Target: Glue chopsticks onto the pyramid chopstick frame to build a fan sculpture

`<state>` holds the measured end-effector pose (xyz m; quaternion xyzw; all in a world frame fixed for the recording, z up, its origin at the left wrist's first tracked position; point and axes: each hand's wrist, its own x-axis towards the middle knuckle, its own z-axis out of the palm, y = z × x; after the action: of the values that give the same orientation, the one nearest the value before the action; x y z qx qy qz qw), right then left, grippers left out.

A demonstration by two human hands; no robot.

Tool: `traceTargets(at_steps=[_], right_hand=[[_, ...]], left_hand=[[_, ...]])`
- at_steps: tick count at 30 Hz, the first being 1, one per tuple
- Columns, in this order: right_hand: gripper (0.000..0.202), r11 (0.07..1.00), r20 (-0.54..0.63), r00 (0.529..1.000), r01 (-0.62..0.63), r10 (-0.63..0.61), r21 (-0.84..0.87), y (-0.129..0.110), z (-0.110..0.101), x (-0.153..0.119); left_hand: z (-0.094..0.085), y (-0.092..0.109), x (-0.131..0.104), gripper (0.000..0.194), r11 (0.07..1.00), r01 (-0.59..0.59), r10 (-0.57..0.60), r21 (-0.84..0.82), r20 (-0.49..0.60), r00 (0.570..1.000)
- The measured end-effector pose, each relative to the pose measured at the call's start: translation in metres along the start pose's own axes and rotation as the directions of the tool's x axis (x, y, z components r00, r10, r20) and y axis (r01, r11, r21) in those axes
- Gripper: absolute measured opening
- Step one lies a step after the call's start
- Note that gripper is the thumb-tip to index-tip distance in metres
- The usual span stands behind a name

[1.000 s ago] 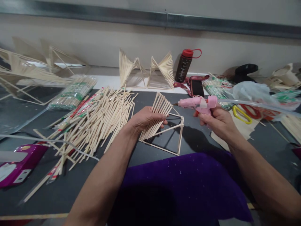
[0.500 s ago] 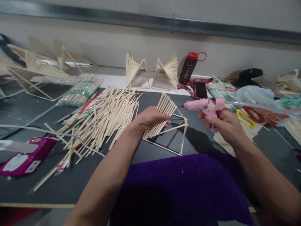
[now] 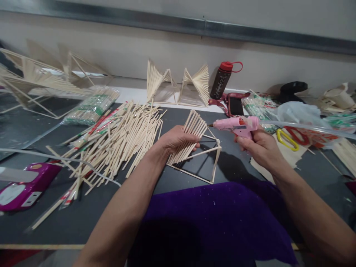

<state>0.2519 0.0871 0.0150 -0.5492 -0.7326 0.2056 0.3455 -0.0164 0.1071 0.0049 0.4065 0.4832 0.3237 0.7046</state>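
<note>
My left hand (image 3: 175,141) grips a small wooden stick frame (image 3: 198,148) by its fanned row of sticks, steadying it on the dark table (image 3: 178,193). A pink hot glue gun (image 3: 236,125) is clasped in my right hand (image 3: 258,146), its nozzle pointing left at the top corner of the stick frame, almost touching it. A clear glue stick (image 3: 306,127) juts out of the gun's back toward the right.
A big pile of loose sticks (image 3: 122,137) lies left of the frame. Two finished stick models (image 3: 178,83) stand at the back, with a red-capped bottle (image 3: 222,79) and a phone (image 3: 236,105). Purple cloth (image 3: 217,218) covers the near edge. Yellow and red scissors (image 3: 292,137) lie at right, a magenta device (image 3: 25,183) at left.
The glue gun has shifted slightly left, bringing its nozzle up to the frame's top corner. My left hand keeps the same grip on the frame.
</note>
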Motion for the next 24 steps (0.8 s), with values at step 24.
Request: traceTargets(at_steps=[24], right_hand=[[0.025,0.974,0.029,0.989,0.150,-0.148,-0.172,-0.0046,-0.0006,0.0007]], left_hand=[[0.0030,0.0009,-0.0015,0.018,1.000,-0.004,0.004,-0.006,-0.010,1.000]])
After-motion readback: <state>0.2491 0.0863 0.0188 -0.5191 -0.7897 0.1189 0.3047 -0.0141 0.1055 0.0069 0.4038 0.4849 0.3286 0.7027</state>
